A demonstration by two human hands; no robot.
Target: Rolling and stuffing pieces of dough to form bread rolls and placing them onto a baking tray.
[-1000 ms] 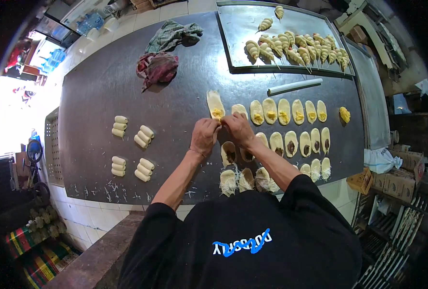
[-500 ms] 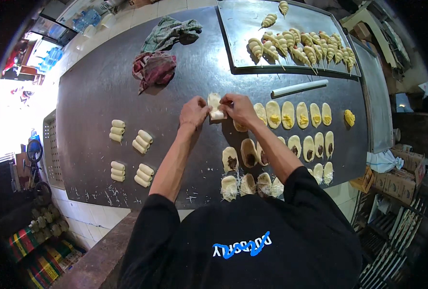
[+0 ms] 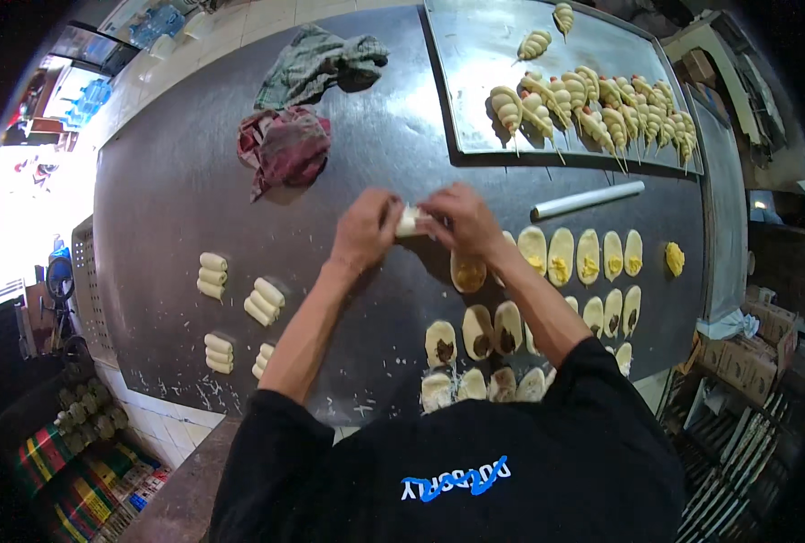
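Observation:
Between my two hands, over the middle of the dark metal table [image 3: 176, 181], is a small pale dough roll [image 3: 409, 222]. My left hand [image 3: 364, 226] pinches its left end, fingers curled. My right hand [image 3: 463, 220] has its fingers closed on the right end and is a little blurred. To the right lie flat oval dough pieces in rows. The far row carries yellow filling [image 3: 560, 258], the middle row dark brown filling [image 3: 476, 335], and the nearest row pale shreds [image 3: 437, 392]. My right forearm hides some of them.
Finished dough rolls [image 3: 264, 300] sit in small groups on the left. Crumpled cloths [image 3: 285, 149] lie farther back. At the far right stands a metal tray [image 3: 475, 100] of spiral dough on sticks [image 3: 619, 109], with a white rolling pin [image 3: 588, 200] before it. A yellow lump [image 3: 674, 260] is near the right edge.
The dough strip, partly spread out before, is now rolled into a short compact cylinder. My fingers have closed in around it. The whole view has shifted slightly.

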